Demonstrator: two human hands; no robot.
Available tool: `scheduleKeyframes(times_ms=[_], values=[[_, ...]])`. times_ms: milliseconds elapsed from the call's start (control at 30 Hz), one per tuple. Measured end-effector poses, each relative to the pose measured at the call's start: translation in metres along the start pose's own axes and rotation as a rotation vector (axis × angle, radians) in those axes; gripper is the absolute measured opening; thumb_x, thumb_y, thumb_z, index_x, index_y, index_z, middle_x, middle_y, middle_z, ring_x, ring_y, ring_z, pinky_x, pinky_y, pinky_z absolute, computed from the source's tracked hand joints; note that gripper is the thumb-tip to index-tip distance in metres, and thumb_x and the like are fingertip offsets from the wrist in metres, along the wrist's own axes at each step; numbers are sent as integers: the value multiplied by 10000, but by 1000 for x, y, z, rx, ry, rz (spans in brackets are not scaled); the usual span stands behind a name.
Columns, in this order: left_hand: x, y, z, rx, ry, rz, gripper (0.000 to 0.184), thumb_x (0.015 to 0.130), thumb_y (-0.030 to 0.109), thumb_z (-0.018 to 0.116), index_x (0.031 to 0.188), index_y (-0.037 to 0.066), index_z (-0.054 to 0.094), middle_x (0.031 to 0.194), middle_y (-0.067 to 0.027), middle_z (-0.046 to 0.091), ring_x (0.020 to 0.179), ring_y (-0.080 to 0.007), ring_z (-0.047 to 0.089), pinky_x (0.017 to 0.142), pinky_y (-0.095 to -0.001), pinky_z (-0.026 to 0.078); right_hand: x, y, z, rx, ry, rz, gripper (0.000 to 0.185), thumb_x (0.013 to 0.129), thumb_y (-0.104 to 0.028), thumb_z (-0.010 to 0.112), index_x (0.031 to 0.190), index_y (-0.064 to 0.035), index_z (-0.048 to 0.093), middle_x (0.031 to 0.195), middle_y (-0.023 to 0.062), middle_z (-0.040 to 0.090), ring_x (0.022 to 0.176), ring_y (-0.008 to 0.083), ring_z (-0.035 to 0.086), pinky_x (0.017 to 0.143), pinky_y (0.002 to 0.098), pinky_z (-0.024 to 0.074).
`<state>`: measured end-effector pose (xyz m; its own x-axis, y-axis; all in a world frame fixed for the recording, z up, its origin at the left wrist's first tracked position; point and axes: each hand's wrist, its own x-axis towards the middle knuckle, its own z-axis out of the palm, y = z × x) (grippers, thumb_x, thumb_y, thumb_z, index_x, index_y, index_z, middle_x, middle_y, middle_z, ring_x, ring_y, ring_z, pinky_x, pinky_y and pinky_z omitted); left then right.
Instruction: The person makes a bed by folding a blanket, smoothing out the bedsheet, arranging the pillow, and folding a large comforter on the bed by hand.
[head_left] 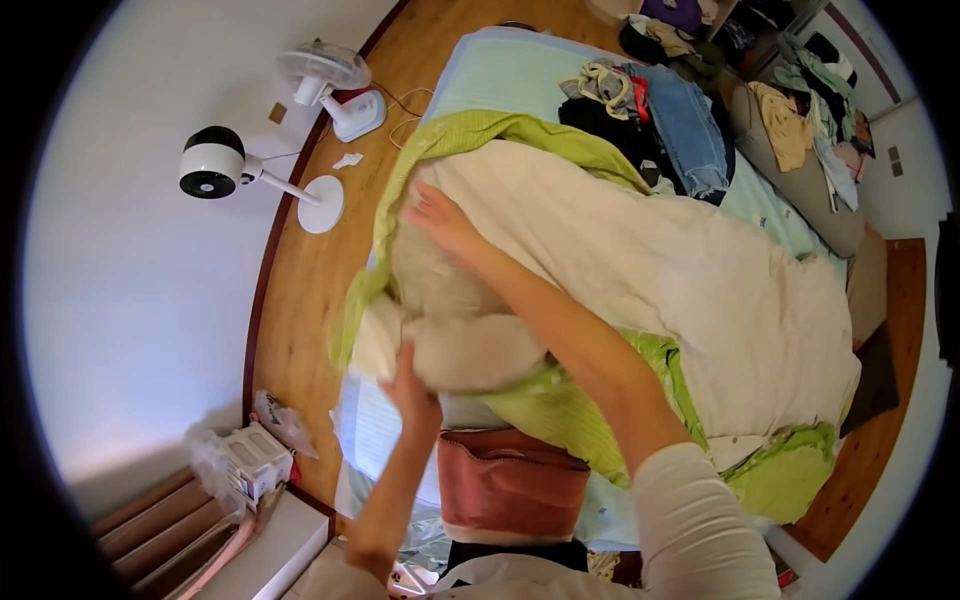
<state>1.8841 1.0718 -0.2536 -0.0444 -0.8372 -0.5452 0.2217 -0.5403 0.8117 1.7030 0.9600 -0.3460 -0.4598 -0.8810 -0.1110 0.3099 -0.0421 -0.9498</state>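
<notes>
A cream quilt (600,250) lies spread across the bed, with a lime-green duvet cover (480,130) showing around its edges and bunched on the near side. My left hand (412,388) is closed on the quilt's near left part, where a folded, motion-blurred roll lies; some of its fingers are hidden by the fabric. Farther up, my right hand (447,225) rests on the quilt beside the green edge, its fingers stretched out. My right forearm crosses over the quilt. Close to my body is a reddish-brown zipped cushion (510,480).
Jeans (685,130) and other clothes are piled on the bed's far side. More clothes (785,125) hang over a grey headboard (740,115). Two fans, one white and black (212,165) and one white and blue (325,80), stand on the wooden floor left of the bed. A white box (258,460) sits nearby.
</notes>
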Motion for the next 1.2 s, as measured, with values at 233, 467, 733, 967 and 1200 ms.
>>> scheduleKeyframes(times_ms=[233, 467, 733, 967, 1200], values=[[174, -78, 73, 211, -277, 115, 760, 751, 245, 708, 1328, -9, 284, 1338, -152, 381, 1213, -232, 376, 1000, -337, 309, -189, -11, -139, -738, 346, -210, 474, 849, -166, 569, 1280, -47, 411, 1312, 128, 423, 1222, 263, 384, 983, 334, 332], [250, -133, -78, 1306, 321, 772, 806, 579, 276, 795, 1245, 21, 420, 1228, -181, 432, 1130, -337, 402, 975, -460, 334, -356, 30, -218, -1059, 574, 134, 494, 791, -42, 536, 1265, -32, 393, 1329, 169, 361, 1226, 346, 338, 1006, 404, 300], [246, -131, -118, 355, 92, -290, 684, 687, 241, 783, 1195, -59, 436, 1165, -128, 545, 971, -264, 570, 785, -384, 521, -502, 112, -293, -1333, 842, 602, 698, 711, -226, 656, 1313, -46, 352, 1339, 162, 364, 1231, 375, 320, 1040, 472, 235], [229, -68, -98, 213, -222, -156, 518, 818, 195, 653, 1259, 41, 431, 1231, -90, 508, 1066, -254, 523, 868, -386, 485, -472, 69, -313, -1119, 423, 1244, 777, 663, -314, 700, 1314, -82, 345, 1310, 139, 407, 1216, 317, 365, 995, 549, 280], [172, 42, -140, 123, -248, -140, 478, 870, 286, 571, 1269, 69, 424, 1267, -106, 471, 1101, -265, 500, 889, -401, 465, -568, 86, -311, -1284, 240, 1278, 529, 696, -213, 655, 1186, -113, 482, 1195, 116, 496, 1071, 296, 506, 864, 527, 402]])
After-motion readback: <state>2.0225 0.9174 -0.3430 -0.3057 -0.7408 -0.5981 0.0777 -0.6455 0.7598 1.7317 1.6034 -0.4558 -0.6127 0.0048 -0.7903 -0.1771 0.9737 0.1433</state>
